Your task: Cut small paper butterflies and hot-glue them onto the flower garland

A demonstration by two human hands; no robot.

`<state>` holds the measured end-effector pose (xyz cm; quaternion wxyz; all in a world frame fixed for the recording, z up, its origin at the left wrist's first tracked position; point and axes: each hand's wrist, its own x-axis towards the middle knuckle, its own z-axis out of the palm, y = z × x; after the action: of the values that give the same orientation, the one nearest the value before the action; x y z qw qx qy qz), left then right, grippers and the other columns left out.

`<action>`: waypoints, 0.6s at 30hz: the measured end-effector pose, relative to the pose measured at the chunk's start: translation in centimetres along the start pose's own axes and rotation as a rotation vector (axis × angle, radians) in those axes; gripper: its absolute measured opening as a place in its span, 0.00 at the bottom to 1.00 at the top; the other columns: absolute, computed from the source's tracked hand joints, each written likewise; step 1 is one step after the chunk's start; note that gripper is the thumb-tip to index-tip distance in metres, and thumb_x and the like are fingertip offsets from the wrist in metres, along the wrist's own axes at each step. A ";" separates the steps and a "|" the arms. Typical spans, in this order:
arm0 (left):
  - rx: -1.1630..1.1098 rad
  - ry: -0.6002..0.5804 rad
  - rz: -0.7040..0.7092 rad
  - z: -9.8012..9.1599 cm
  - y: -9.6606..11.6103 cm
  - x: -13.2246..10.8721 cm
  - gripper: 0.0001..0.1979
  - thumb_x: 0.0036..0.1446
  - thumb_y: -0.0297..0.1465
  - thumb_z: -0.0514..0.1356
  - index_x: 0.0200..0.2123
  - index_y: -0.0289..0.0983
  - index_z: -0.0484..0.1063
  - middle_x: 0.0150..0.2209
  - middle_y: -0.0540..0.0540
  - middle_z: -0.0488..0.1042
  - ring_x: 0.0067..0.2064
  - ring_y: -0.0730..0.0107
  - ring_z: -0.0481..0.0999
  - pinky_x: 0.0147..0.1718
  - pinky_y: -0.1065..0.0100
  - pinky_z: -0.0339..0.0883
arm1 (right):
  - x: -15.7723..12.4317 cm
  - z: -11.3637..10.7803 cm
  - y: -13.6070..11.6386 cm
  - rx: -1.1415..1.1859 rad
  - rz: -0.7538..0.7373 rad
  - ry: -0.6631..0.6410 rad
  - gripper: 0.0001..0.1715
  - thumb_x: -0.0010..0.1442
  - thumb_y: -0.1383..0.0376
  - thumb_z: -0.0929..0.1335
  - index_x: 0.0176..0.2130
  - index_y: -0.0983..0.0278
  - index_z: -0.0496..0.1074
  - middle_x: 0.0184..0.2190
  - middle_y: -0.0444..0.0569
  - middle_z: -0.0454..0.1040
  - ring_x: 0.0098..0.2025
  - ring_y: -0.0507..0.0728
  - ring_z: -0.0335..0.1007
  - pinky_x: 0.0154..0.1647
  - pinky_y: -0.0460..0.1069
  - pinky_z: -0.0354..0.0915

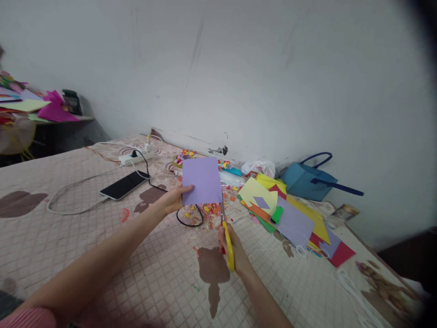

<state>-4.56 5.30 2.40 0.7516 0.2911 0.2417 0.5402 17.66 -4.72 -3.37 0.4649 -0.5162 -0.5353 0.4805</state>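
Note:
A purple sheet of paper is held up near the middle of the view. My left hand pinches its lower left edge, the thumb lying on the front. My right hand is closed round the handles of yellow-handled scissors. The scissor blades point up and away, at the sheet's lower right corner. Whether the blades are parted is too small to tell. Small coloured paper scraps lie on the table beneath and behind the sheet.
On the patterned tablecloth, a phone with a cable and a power strip lie at left. Coloured papers and a green object are at right, before a blue bag. A glass jar lies farther right.

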 end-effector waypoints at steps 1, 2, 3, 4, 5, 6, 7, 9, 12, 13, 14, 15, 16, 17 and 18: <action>-0.001 -0.001 0.001 0.0 0.0 0.0 0.13 0.49 0.17 0.62 0.40 0.30 0.72 0.35 0.41 0.79 0.33 0.62 0.80 0.35 0.64 0.75 | 0.0 0.0 0.1 -0.011 0.009 -0.006 0.16 0.63 0.61 0.64 0.49 0.64 0.67 0.48 0.52 0.69 0.44 0.57 0.70 0.43 0.55 0.69; -0.002 -0.003 0.001 0.0 0.0 0.0 0.13 0.49 0.17 0.62 0.40 0.30 0.72 0.36 0.41 0.79 0.34 0.62 0.80 0.35 0.64 0.75 | 0.1 0.0 0.1 -0.024 0.019 -0.011 0.16 0.63 0.61 0.64 0.49 0.64 0.67 0.48 0.52 0.69 0.44 0.57 0.69 0.43 0.56 0.69; -0.002 -0.003 0.002 0.0 0.0 0.1 0.13 0.49 0.17 0.62 0.40 0.30 0.72 0.36 0.41 0.79 0.34 0.62 0.80 0.35 0.64 0.75 | 0.1 0.0 0.2 -0.036 0.028 -0.015 0.16 0.63 0.61 0.64 0.49 0.64 0.67 0.48 0.52 0.69 0.44 0.57 0.69 0.43 0.56 0.69; 0.000 -0.004 0.003 0.0 -0.1 0.1 0.13 0.49 0.17 0.61 0.40 0.30 0.72 0.36 0.40 0.79 0.34 0.62 0.80 0.35 0.63 0.75 | 0.1 0.1 0.3 -0.046 0.036 -0.017 0.16 0.63 0.61 0.64 0.50 0.64 0.67 0.48 0.52 0.69 0.44 0.57 0.69 0.43 0.56 0.69; 0.001 -0.004 0.005 0.0 -0.1 0.1 0.13 0.49 0.17 0.61 0.40 0.30 0.72 0.36 0.40 0.79 0.34 0.62 0.80 0.35 0.64 0.75 | 0.1 0.1 0.3 -0.055 0.042 -0.017 0.16 0.63 0.61 0.64 0.50 0.64 0.67 0.48 0.52 0.69 0.44 0.57 0.69 0.43 0.56 0.69; 0.001 -0.004 0.006 0.0 -0.1 0.1 0.13 0.50 0.17 0.61 0.40 0.29 0.72 0.36 0.40 0.79 0.34 0.62 0.80 0.35 0.64 0.75 | 0.1 0.1 0.4 -0.062 0.048 -0.017 0.16 0.63 0.61 0.64 0.50 0.64 0.67 0.49 0.52 0.69 0.45 0.57 0.69 0.43 0.56 0.68; 0.002 -0.004 0.006 0.0 -0.1 0.1 0.13 0.50 0.17 0.61 0.40 0.29 0.72 0.36 0.40 0.79 0.33 0.62 0.80 0.35 0.64 0.75 | 0.2 0.1 0.5 -0.069 0.053 -0.015 0.16 0.63 0.61 0.64 0.50 0.64 0.67 0.49 0.52 0.69 0.45 0.57 0.69 0.43 0.56 0.68; 0.001 -0.005 0.000 0.0 0.0 0.1 0.13 0.50 0.17 0.61 0.41 0.29 0.72 0.37 0.40 0.79 0.33 0.63 0.80 0.35 0.64 0.75 | 0.3 0.3 0.8 -0.080 0.060 -0.008 0.16 0.63 0.61 0.64 0.50 0.64 0.67 0.49 0.52 0.69 0.45 0.57 0.69 0.43 0.56 0.68; 0.001 0.001 -0.013 -0.1 0.0 0.1 0.13 0.50 0.17 0.61 0.40 0.29 0.72 0.36 0.40 0.79 0.33 0.63 0.80 0.35 0.65 0.75 | 0.5 0.6 1.1 -0.087 0.062 0.004 0.16 0.63 0.61 0.64 0.49 0.65 0.67 0.47 0.51 0.70 0.42 0.56 0.70 0.41 0.54 0.69; 0.001 0.003 -0.014 -0.1 0.0 0.1 0.13 0.50 0.17 0.61 0.40 0.29 0.72 0.36 0.40 0.79 0.33 0.63 0.80 0.35 0.65 0.75 | 0.5 0.7 1.1 -0.088 0.059 0.009 0.15 0.63 0.60 0.64 0.47 0.66 0.68 0.43 0.50 0.71 0.38 0.54 0.71 0.37 0.52 0.70; 0.001 0.005 -0.014 -0.1 0.0 0.1 0.13 0.50 0.17 0.61 0.41 0.30 0.72 0.35 0.40 0.79 0.33 0.63 0.80 0.35 0.65 0.75 | 0.5 0.8 1.1 -0.089 0.055 0.013 0.15 0.62 0.58 0.64 0.44 0.66 0.69 0.37 0.48 0.73 0.33 0.53 0.71 0.31 0.49 0.70; 0.003 0.005 -0.014 -0.2 0.0 0.1 0.13 0.50 0.17 0.61 0.41 0.30 0.72 0.35 0.41 0.79 0.33 0.63 0.80 0.36 0.65 0.75 | 0.5 0.9 1.1 -0.090 0.049 0.019 0.16 0.61 0.54 0.65 0.39 0.66 0.69 0.29 0.45 0.72 0.26 0.51 0.69 0.24 0.46 0.68; 0.004 0.005 -0.014 -0.2 0.0 0.1 0.14 0.50 0.17 0.61 0.42 0.30 0.72 0.35 0.40 0.79 0.33 0.63 0.80 0.36 0.65 0.75 | 0.4 1.0 1.0 -0.091 0.043 0.023 0.19 0.59 0.51 0.65 0.35 0.65 0.68 0.22 0.41 0.69 0.19 0.49 0.65 0.18 0.44 0.64; 0.007 0.005 -0.015 -0.2 0.0 0.1 0.14 0.50 0.17 0.61 0.42 0.29 0.72 0.35 0.40 0.79 0.33 0.64 0.80 0.36 0.65 0.75 | 0.3 1.1 0.9 -0.091 0.037 0.026 0.21 0.56 0.48 0.65 0.31 0.63 0.66 0.16 0.38 0.64 0.14 0.48 0.61 0.13 0.43 0.59; 0.010 0.005 -0.017 -0.2 0.0 0.2 0.14 0.51 0.17 0.61 0.43 0.29 0.72 0.35 0.40 0.79 0.32 0.64 0.80 0.36 0.64 0.75 | 0.3 1.2 0.7 -0.090 0.032 0.027 0.23 0.54 0.45 0.66 0.29 0.62 0.64 0.13 0.36 0.60 0.11 0.47 0.57 0.10 0.42 0.55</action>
<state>-4.63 5.47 2.21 0.7541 0.2915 0.2486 0.5335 16.57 -4.50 -4.21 0.4405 -0.5516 -0.5417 0.4564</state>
